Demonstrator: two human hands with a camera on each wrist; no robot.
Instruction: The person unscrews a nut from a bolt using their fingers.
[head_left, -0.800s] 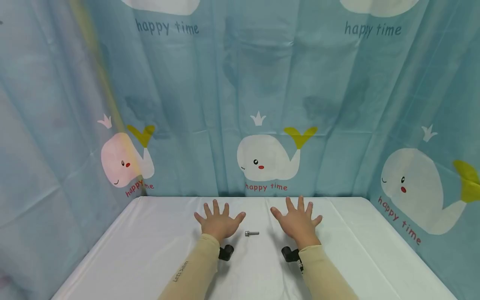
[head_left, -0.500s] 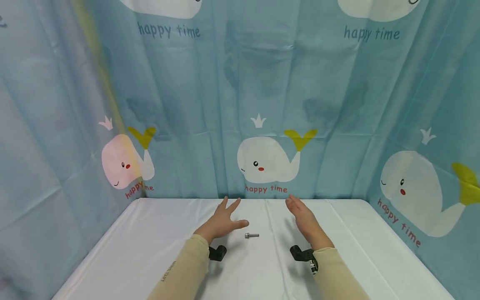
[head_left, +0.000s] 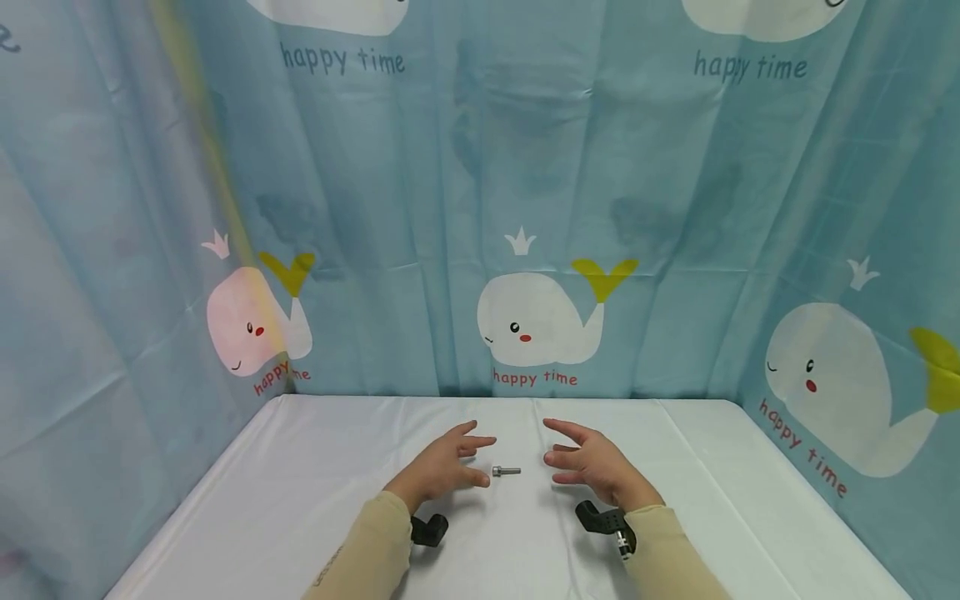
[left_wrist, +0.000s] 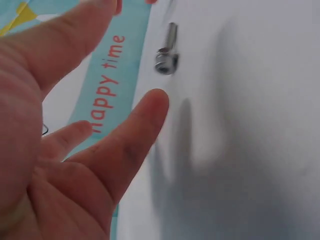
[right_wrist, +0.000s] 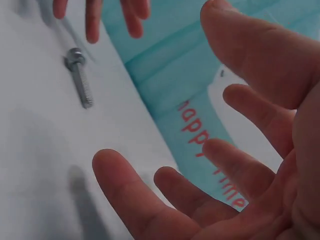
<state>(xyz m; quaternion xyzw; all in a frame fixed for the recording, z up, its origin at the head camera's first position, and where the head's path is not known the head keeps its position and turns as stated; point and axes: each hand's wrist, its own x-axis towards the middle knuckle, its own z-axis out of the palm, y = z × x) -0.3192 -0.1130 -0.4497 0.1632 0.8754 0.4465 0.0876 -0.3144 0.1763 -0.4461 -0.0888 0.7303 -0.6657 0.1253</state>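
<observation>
A small metal bolt (head_left: 507, 472) with a shiny grey finish lies on its side on a white cloth (head_left: 285, 483), between the two hands; its round, stubby head has a recess in the end and points toward the left hand, while its slim threaded shank runs toward the right. The left wrist view is soft there, so the recess's exact outline cannot be told. The cloth is smooth and matt with faint creases, one running front to back just beyond the shank's tip. Behind it hangs a blue curtain (head_left: 420, 167), softly folded and printed with a white whale (head_left: 525, 321) and red lettering. The tabletop's far edge is straight with rounded corners, and the cloth spreads well past both hands to its slanting side edges, leaving broad room sideways and more around the bolt. The left hand (head_left: 442, 467) is released, palm turned inward, fingers spread and slightly bent, its thumb nearest the bolt's head but apart from it. The right hand (head_left: 600, 467) is likewise released, fingers loosely fanned toward the shank, farther off. Both hover over the cloth, casting shadows, with cream sleeves (head_left: 363, 550) reaching the wrists and black mounts (head_left: 430, 531) jutting inward.
</observation>
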